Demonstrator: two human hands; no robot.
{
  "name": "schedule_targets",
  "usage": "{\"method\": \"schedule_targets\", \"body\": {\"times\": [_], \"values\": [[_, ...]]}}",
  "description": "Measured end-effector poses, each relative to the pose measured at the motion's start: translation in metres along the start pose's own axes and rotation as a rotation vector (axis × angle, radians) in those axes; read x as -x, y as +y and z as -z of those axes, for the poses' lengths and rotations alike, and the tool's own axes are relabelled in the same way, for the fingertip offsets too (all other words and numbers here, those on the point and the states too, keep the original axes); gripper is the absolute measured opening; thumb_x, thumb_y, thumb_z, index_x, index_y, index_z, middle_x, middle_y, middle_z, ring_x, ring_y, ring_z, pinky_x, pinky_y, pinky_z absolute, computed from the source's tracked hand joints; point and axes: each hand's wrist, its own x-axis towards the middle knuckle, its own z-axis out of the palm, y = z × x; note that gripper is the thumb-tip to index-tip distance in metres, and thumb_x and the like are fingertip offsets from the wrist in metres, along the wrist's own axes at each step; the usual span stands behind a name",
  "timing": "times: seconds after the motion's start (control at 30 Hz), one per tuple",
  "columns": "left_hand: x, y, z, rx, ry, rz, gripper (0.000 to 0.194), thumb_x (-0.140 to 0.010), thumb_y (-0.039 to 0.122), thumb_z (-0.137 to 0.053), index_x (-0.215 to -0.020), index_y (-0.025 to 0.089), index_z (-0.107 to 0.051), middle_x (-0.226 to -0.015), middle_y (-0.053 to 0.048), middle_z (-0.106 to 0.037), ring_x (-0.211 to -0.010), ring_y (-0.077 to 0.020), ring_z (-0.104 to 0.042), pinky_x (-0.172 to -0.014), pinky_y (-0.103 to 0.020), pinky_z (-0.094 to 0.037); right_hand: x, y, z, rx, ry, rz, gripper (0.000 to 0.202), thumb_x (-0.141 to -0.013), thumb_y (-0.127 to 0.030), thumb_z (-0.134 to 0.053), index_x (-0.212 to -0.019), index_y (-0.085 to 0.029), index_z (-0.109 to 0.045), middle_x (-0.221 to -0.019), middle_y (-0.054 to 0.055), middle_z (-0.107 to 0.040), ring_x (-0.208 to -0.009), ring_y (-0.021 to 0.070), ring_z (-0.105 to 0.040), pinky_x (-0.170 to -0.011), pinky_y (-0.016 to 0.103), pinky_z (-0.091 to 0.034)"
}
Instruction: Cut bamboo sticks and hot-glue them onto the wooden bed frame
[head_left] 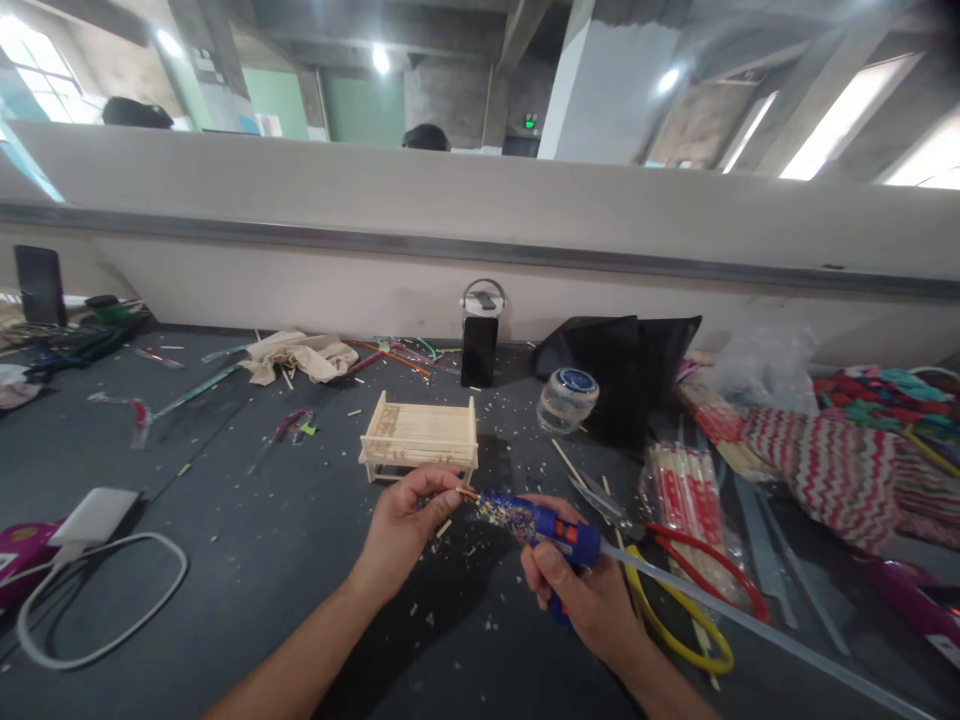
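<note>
A pale partition runs behind a dark tabletop, where a worker's two bare hands meet over a hot-glue gun. At the right of the bench, a striped knitted cloth lies beyond a clear packet of wooden sticks, while a black bag leans near the partition. The right hand is wrapped around the grip of the blue hot-glue gun, its body speckled with colored bits and a long translucent glue stick trailing from its back. The left hand bends thumb and forefinger toward each other at the nozzle tip; whether they pinch anything there cannot be told. Just beyond the left hand, a small rack of pale wooden sticks stands upright on its legs, apart from the gun. Behind it, a dark smartphone is propped upright, with a clear jar to its right. Tiny pale scraps dot the surface below the gun.
</note>
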Motion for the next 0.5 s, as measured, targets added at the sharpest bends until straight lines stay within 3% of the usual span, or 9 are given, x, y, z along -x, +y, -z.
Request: {"method": "schedule_targets", "body": {"times": [0.37, 0.5], "values": [[0.0014, 0.0051, -0.0001, -0.022, 0.017, -0.007, 0.013, -0.078, 0.031, -0.067, -0.083, 0.019, -0.070, -0.105, -0.007, -0.070, -0.105, -0.0220, -0.059, -0.095, -0.034, -0.041, -0.0016, -0.0008, 0.0011, 0.044, 0.028, -0.025, 0.041, -0.086, -0.049, -0.054, -0.116, -0.021, -0.047, -0.057, -0.005, -0.051, -0.045, 0.0101, -0.045, -0.043, 0.022, -0.040], [0.0009, 0.0078, 0.0005, -0.014, 0.025, -0.052, 0.011, -0.080, 0.029, -0.065, -0.084, 0.019, -0.070, -0.101, -0.006, -0.070, -0.104, -0.0215, -0.059, -0.096, -0.034, -0.039, 0.0012, -0.0032, 0.0038, 0.094, 0.037, 0.061, 0.037, -0.088, -0.045, -0.053, -0.116, -0.023, -0.047, -0.061, -0.004, -0.055, -0.048, 0.0111, -0.048, -0.047, 0.024, -0.042]]}}
